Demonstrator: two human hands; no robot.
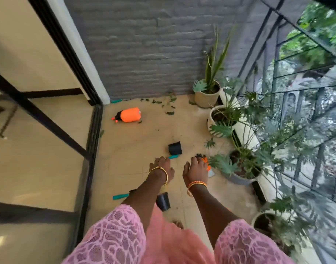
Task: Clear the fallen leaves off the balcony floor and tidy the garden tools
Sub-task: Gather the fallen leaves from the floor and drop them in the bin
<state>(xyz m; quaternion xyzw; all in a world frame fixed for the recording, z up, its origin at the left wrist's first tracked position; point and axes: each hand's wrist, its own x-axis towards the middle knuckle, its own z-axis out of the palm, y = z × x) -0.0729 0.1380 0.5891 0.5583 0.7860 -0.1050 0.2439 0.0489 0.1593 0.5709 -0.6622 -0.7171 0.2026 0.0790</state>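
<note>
Both arms reach forward over the balcony floor (136,141). The left hand (162,169) and the right hand (194,171) are both empty, fingers loosely apart, palms down. Fallen leaves (168,103) lie far, near the grey wall (144,44). An orange sprayer (128,115) lies on its side, far left. A black pot (175,148) lies tipped just beyond the hands, another black pot (163,201) is between the arms. A teal-handled tool (120,196) lies near left. Potted plants (237,161) stand along the right side
</note>
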